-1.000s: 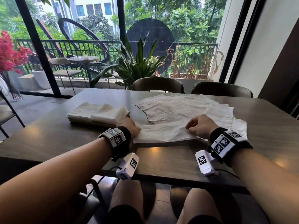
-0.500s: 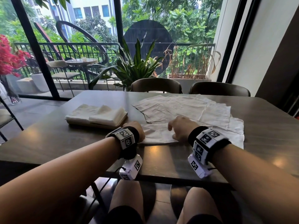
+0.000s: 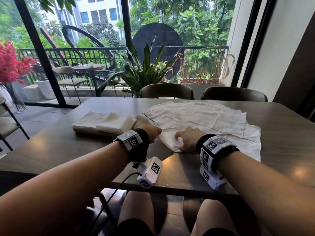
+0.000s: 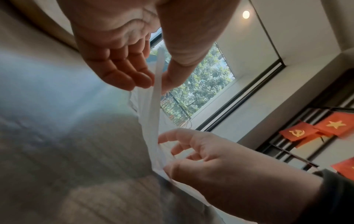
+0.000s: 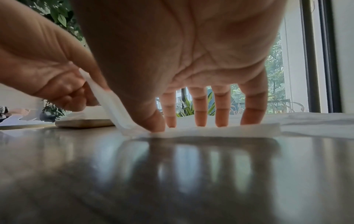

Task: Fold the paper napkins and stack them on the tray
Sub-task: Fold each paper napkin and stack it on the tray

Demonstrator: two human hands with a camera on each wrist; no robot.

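My left hand [image 3: 148, 128] pinches the thin white paper napkin's [image 3: 170, 142] lifted edge near the table's front, my right hand's [image 3: 187, 139] straight fingers pin it flat; it seems half-folded, and tugging could tear it.

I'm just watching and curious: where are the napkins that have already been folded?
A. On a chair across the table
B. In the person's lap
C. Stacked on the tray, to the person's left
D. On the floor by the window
C: the folded napkins sit piled on the tray, beside the left hand, while unfolded napkins lie spread on the table.
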